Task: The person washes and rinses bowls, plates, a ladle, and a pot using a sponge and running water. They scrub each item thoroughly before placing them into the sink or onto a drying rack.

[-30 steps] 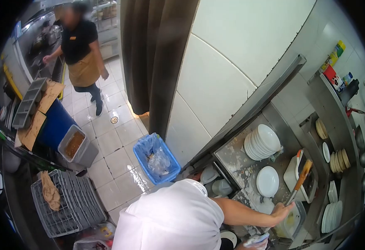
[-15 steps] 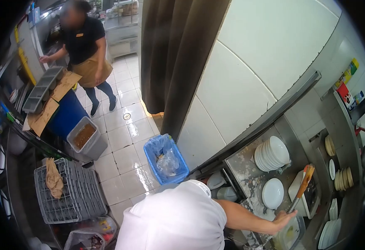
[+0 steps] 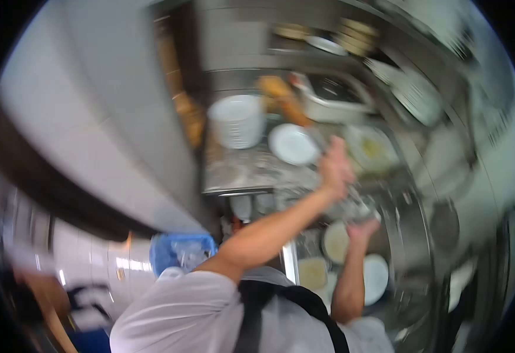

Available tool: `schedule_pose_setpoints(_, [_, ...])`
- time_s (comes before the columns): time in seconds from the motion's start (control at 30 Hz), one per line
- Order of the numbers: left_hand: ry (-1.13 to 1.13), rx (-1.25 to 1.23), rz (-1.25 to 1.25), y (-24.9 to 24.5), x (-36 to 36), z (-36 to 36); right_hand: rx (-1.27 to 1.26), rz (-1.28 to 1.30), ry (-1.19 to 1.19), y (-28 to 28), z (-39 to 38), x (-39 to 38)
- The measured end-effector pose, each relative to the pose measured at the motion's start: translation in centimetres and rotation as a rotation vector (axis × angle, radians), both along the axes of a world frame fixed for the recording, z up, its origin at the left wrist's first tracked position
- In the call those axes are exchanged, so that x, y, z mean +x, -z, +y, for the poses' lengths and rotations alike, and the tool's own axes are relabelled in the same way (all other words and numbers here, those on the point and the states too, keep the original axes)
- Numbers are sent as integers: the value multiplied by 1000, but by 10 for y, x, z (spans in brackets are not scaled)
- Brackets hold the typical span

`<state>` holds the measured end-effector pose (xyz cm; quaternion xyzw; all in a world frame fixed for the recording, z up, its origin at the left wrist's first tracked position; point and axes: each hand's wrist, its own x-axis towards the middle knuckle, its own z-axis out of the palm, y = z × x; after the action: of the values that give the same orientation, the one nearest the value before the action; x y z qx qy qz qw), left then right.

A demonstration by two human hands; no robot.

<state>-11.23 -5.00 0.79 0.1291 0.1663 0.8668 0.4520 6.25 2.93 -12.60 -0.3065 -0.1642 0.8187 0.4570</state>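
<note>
Motion smears this view. My left hand [image 3: 335, 170] is closed round the metal shaft of a long-handled tool with an orange-brown handle [image 3: 293, 109]. The handle points up and left over the counter. The tool's far end runs towards my right hand [image 3: 363, 228] and looks shiny, but its kind is blurred. My right hand is at that end; its fingers are too smeared to read. Below the hands in the sink area are a round pale dish [image 3: 336, 242], a squarish tub [image 3: 313, 273] and a white plate [image 3: 375, 279]. Beyond my left hand is a container with yellowish contents [image 3: 372, 147].
A stack of white plates [image 3: 237, 120] and a single white plate [image 3: 294, 144] stand on the steel counter [image 3: 234, 176]. Behind are a white tub [image 3: 334, 106] and a shelf with dishes. A blue bin [image 3: 163, 253] is on the floor at left, and part of another person shows lower left.
My view has swung right, from the floor and the other person to the counter and sink. My right hand has come into view. My left hand still holds the tool.
</note>
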Motion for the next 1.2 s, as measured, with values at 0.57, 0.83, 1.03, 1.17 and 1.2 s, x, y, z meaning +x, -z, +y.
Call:
schedule_pose_setpoints(0.57, [224,109,523,12,150,-25,346,-165,594,79,39,26])
schedule_pose_setpoints(0.83, [333,163,1036,15,139,-57,-273,302,584,52,45,68])
schedule_pose_setpoints(1.03, [482,69,642,-2,116,-112,-347,103,796,4,48,109])
schedule_pose_setpoints(1.17, [716,145,525,-24,79,-131,-313,100,884,-18,35,117])
schedule_pose_setpoints(1.2, [822,168,468,-23,67,-129,-296,44,860,-20,32,117])
